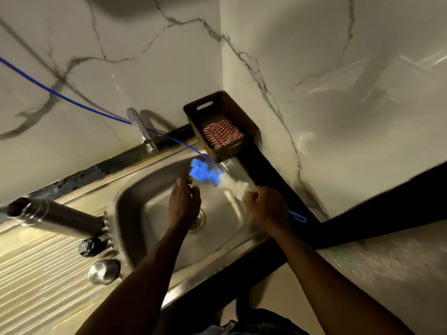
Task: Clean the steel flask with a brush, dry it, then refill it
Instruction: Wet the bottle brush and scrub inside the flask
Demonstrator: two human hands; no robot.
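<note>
The steel flask stands open on the ribbed draining board, left of the sink basin. Its black stopper and steel cap rest in front of it near the basin's edge. My right hand grips the bottle brush by its blue handle over the right side of the basin; its blue and white bristles point up and left, blurred. My left hand hovers over the basin just below the blue bristle tip, fingers loosely apart and holding nothing.
A steel tap stands behind the basin. A thin blue hose runs across the marble wall down to the sink. A brown basket with a red checked cloth sits in the back right corner. A dark counter edge lies to the right.
</note>
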